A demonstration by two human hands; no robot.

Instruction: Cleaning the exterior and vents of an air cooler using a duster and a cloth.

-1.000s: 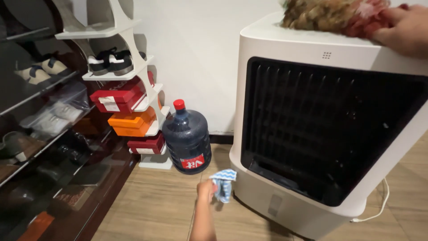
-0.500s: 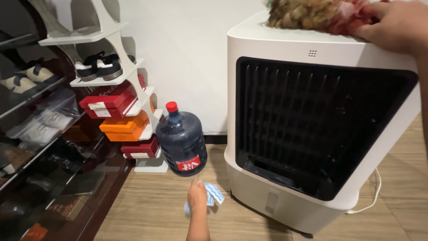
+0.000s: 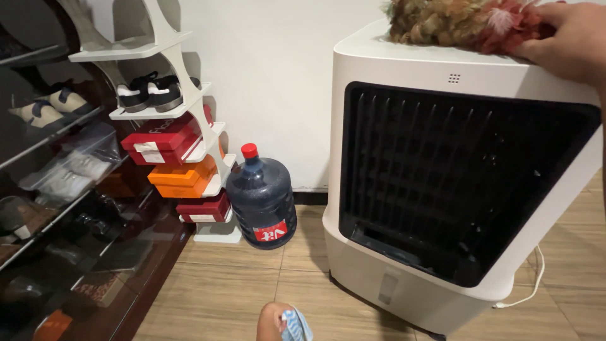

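A large white air cooler [image 3: 442, 69] with a black front grille [image 3: 454, 183] stands on the floor at the right. On its top lies a brown and red feather duster [image 3: 454, 22], and my right hand [image 3: 571, 41] grips it at the red end. At the bottom edge of the view my left hand [image 3: 273, 322] is closed on a blue and white cloth [image 3: 295, 326], low in front of the cooler's left corner.
A dark blue water jug [image 3: 262, 202] with a red cap stands by the wall. A white shelf tower [image 3: 183, 126] holds shoes and red and orange boxes. A dark glass-fronted shoe cabinet [image 3: 57, 208] fills the left. A white cable [image 3: 536, 278] trails at the cooler's right.
My left hand with the cloth has dropped down toward the bottom edge, away from the cooler's lower corner. My right hand stays on the duster on top.
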